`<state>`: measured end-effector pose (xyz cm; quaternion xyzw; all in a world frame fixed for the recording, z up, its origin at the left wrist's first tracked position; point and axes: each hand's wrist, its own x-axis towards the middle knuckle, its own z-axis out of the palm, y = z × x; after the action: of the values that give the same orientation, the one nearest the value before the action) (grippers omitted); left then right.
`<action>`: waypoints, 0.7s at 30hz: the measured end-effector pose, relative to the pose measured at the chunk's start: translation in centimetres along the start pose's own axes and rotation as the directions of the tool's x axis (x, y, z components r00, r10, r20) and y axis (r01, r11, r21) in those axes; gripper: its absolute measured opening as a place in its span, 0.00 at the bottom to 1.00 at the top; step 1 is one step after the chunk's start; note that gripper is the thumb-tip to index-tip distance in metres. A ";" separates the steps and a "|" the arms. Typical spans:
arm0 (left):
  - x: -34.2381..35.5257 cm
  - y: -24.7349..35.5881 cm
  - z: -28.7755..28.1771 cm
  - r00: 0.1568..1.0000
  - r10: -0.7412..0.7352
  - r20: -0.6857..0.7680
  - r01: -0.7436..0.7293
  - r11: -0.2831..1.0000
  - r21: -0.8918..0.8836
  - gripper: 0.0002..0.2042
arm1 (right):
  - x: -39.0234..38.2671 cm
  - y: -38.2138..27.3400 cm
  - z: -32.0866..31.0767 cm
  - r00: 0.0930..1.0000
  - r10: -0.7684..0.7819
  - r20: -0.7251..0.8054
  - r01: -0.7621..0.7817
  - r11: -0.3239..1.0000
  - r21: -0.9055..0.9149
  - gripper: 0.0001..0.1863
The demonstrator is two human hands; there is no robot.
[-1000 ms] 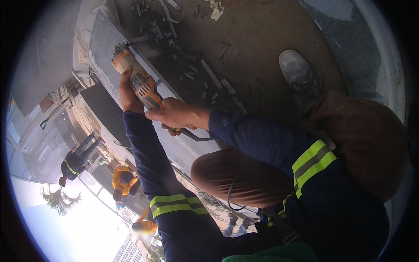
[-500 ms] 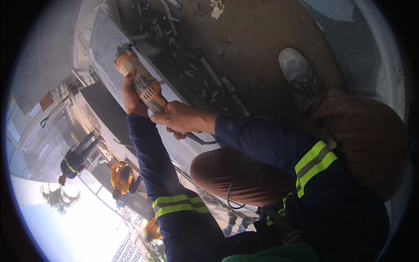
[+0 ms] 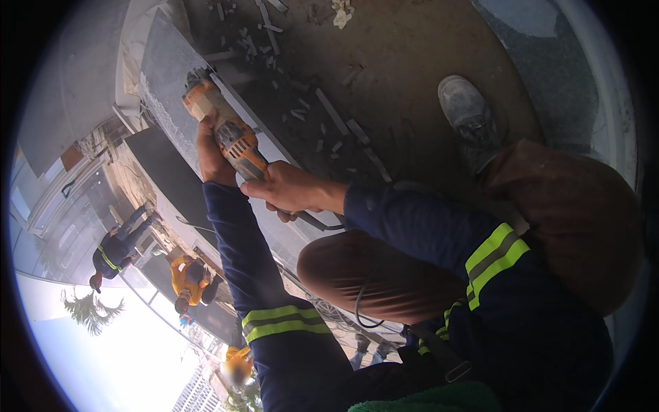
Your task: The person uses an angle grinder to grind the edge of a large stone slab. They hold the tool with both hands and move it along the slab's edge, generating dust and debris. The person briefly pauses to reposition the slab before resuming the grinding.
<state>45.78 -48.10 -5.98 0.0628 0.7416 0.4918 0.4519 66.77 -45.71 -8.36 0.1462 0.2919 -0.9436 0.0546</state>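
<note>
A dusty orange and grey angle grinder (image 3: 239, 143) is held by both my hands over a long grey slab (image 3: 167, 63). My left hand (image 3: 211, 152) is closed round its body just behind the head. Behind it, my right hand (image 3: 296, 187) wraps the rear handle, where a dark cord leads off past my knee. The grinder's head rests on or just above the slab near its edge; I cannot tell if it touches. The disc cannot be made out.
Cut strips and chips (image 3: 333, 111) litter the brown floor to the right of the slab. My shoe (image 3: 469, 113) stands farther right. Beyond the slab at left are a person in dark clothing (image 3: 113, 250) and another in a yellow top (image 3: 187, 278). A crumpled pale scrap (image 3: 342, 12) lies at the top.
The grinder and both hands have shifted slightly to the right in the view. My grip on it is the same.
</note>
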 end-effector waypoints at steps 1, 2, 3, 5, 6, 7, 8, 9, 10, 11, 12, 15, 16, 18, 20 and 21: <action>-0.1 0.0 -0.5 1.000 -0.009 0.016 0.009 1.000 -0.006 0.21 | -0.2 0.0 0.0 1.000 0.009 0.006 -0.009 1.000 -0.022 0.25; -0.3 -0.1 -0.6 0.999 -0.016 0.033 0.016 1.000 -0.011 0.21 | -0.5 0.0 0.0 1.000 0.016 0.013 -0.016 0.999 -0.045 0.25; -0.5 -0.3 -0.6 0.999 -0.008 0.039 0.008 1.000 -0.002 0.21 | -0.4 0.5 0.1 1.000 0.003 0.003 -0.003 0.999 -0.038 0.25; -0.9 -0.6 -0.5 0.999 0.007 0.052 -0.008 1.000 0.016 0.21 | 0.1 1.6 0.4 1.000 -0.023 -0.018 0.022 0.999 -0.026 0.25; -0.9 -0.7 -0.6 0.999 0.007 0.041 -0.008 1.000 0.023 0.22 | 0.2 2.0 0.4 1.000 -0.029 -0.010 0.029 1.000 -0.005 0.25; -0.9 -0.8 -0.7 1.000 0.007 0.030 -0.008 0.999 0.031 0.22 | 0.3 2.4 0.4 0.999 -0.035 -0.002 0.035 0.999 0.017 0.25; -0.8 -1.1 -0.8 1.000 0.006 0.019 -0.007 0.999 0.038 0.22 | 0.3 2.7 0.4 0.999 -0.040 0.004 0.040 0.998 0.038 0.25; -0.8 -1.3 -0.9 1.000 0.008 0.021 -0.009 0.999 0.040 0.22 | 0.5 3.0 0.3 0.999 -0.035 -0.005 0.036 0.999 0.024 0.25; -0.7 -1.6 -0.9 1.000 0.011 0.023 -0.012 0.999 0.042 0.22 | 0.6 3.2 0.3 0.999 -0.031 -0.014 0.032 0.999 0.010 0.25; -0.6 -1.7 -1.0 1.000 0.015 0.026 -0.016 0.999 0.045 0.22 | 0.7 3.3 0.2 0.999 -0.028 -0.023 0.028 1.000 -0.004 0.25; -0.6 -1.8 -1.0 1.000 0.005 0.017 -0.005 0.999 0.051 0.22 | 0.7 3.2 0.1 1.000 -0.020 -0.019 0.020 1.000 -0.013 0.25; -0.1 -1.5 -1.1 1.000 -0.021 0.002 0.020 0.998 0.065 0.22 | 1.1 2.8 -0.3 1.000 -0.014 -0.013 0.013 1.000 -0.015 0.26; 0.3 -1.3 -1.1 1.000 -0.027 0.003 0.027 0.997 0.066 0.22 | 1.3 2.6 -0.4 1.000 -0.020 -0.014 0.020 1.000 0.001 0.26; 1.1 -1.0 -1.1 1.000 -0.028 -0.013 0.029 0.997 0.076 0.22 | 2.2 2.3 -0.6 1.000 -0.026 -0.017 0.026 1.000 0.006 0.26; 2.2 -0.7 -1.0 0.999 -0.014 -0.043 0.018 0.996 0.091 0.23 | 3.0 1.8 -0.9 0.999 -0.026 -0.025 0.025 1.000 -0.015 0.26; 2.6 -0.6 -1.0 0.999 -0.025 -0.038 0.028 0.997 0.077 0.23 | 3.2 1.6 -1.1 0.999 -0.024 -0.022 0.023 1.000 -0.021 0.26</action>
<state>43.73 -47.70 -7.89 0.0611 0.7691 0.4578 0.4418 64.25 -46.50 -11.05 0.1529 0.3040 -0.9394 0.0418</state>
